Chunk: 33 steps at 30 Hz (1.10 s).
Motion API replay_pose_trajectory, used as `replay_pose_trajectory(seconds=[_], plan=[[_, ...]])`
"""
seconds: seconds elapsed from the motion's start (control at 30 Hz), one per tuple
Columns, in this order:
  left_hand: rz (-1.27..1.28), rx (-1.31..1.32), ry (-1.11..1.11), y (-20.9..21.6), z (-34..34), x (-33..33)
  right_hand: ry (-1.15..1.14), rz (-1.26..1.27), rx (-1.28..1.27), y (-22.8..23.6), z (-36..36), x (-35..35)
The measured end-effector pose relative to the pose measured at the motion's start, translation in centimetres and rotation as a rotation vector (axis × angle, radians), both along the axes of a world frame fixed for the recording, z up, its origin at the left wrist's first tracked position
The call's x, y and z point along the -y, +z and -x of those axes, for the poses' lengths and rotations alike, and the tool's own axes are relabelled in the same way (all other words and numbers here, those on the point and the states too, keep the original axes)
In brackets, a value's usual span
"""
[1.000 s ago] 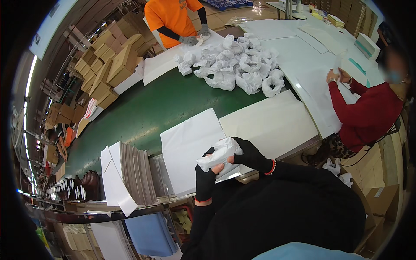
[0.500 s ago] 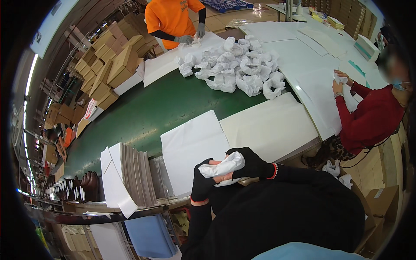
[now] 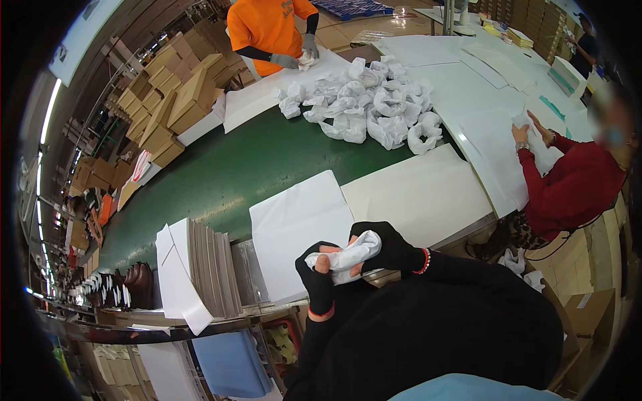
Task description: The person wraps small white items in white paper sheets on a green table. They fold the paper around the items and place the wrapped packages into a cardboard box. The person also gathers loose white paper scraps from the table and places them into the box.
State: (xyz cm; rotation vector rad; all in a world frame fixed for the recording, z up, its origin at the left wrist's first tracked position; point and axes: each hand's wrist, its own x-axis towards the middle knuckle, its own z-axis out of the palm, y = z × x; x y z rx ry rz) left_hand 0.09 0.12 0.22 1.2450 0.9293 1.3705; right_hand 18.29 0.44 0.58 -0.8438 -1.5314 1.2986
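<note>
A twisted wad of white tissue paper (image 3: 349, 258) is held between my two hands, bent into a curved roll. My left hand (image 3: 318, 273), in a black fingerless glove, grips its left end with the thumb on top. My right hand (image 3: 382, 246), gloved the same way, wraps round its right end. Both hands are closed on it, above the near edge of the bench. Just beyond them lie a stack of white paper sheets (image 3: 294, 224) and a cream sheet (image 3: 418, 190).
Crumpled white paper rolls (image 3: 361, 100) are heaped on the green conveyor belt (image 3: 200, 180). Grey-brown paper bundles (image 3: 210, 267) stand at left, near brown shoes (image 3: 139, 284). A person in orange (image 3: 271, 30) works across the belt; another in red (image 3: 568, 174) handles paper at right.
My left hand has turned, its thumb now lying over the paper, and the roll is more curved. The person in red has lowered and spread their paper on the table.
</note>
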Motion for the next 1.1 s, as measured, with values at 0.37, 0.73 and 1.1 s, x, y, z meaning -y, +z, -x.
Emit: replay_pose_trajectory(seconds=[0.37, 0.73, 1.1], plan=[[-0.121, -0.022, 0.093, 1.6, -1.1, -1.4, 0.036, -0.150, 0.019, 0.6, -1.4, -1.2], [-0.241, -0.090, 0.235, 2.3, -3.0, 0.1, -0.073, -0.139, -0.082, 1.6, -0.2, 0.2], [-0.123, -0.088, 0.104, 1.8, -3.7, -0.2, -0.083, -0.015, -0.152, 1.6, 0.9, 0.3]])
